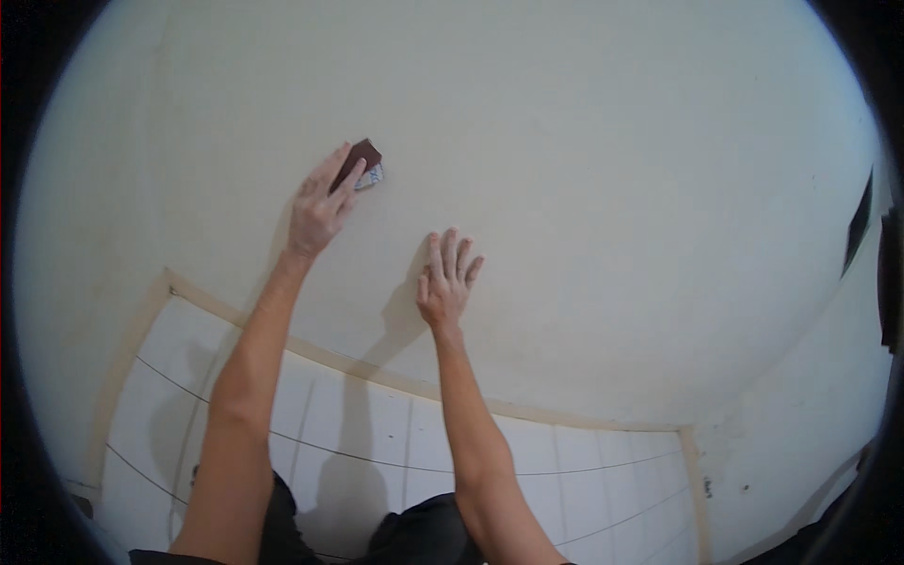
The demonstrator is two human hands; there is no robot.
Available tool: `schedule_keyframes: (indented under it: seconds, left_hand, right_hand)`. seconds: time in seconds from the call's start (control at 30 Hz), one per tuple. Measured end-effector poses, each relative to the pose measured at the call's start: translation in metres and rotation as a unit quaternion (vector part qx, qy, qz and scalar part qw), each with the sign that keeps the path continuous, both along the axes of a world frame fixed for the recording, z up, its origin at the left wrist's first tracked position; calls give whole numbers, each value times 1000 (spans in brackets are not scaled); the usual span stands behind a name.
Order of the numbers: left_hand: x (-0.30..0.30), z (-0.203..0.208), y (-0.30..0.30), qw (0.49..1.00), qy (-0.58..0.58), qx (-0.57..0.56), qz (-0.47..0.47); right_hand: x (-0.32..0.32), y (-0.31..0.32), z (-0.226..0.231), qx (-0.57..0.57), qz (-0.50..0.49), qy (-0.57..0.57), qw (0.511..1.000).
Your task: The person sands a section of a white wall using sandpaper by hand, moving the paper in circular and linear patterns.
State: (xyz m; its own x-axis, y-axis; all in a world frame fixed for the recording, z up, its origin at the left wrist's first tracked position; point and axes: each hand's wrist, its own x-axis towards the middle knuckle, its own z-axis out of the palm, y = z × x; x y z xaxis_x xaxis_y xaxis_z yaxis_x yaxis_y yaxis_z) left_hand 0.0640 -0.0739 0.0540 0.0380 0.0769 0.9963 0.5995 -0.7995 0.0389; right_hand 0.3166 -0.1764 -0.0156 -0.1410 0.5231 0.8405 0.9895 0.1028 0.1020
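Note:
A folded piece of sandpaper (363, 160), dark reddish brown with a pale printed backing showing at one corner, lies against the off-white wall (603, 188). My left hand (325, 202) grips it, fingers stretched along and over it and pressing it to the wall. Lower and to the right, my right hand (449, 281) rests on the wall with its fingers spread, holding nothing. Pale dust coats the fingers of both hands. The underside of the sandpaper is hidden.
White tiles (377, 419) with dark joint lines spread below, edged by a beige strip (348, 363). My dark-clothed legs (424, 532) show at the lower edge. Another wall (791, 405) meets this one at the right, near a dark object (890, 282) at the rim.

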Motion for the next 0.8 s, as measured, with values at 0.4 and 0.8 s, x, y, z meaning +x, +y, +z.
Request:
schedule_keyframes:
  seconds: [0.4, 0.8]
  left_hand:
    - [-7, -5, -3, 999, -13, -10, 32]
    - [-1, 6, -4, 997, 24, -7, 66]
  right_hand:
    - [-5, 1, 0, 12, 3, -13, 1000]
    - [-5, -7, -2, 5, 12, 0, 1000]
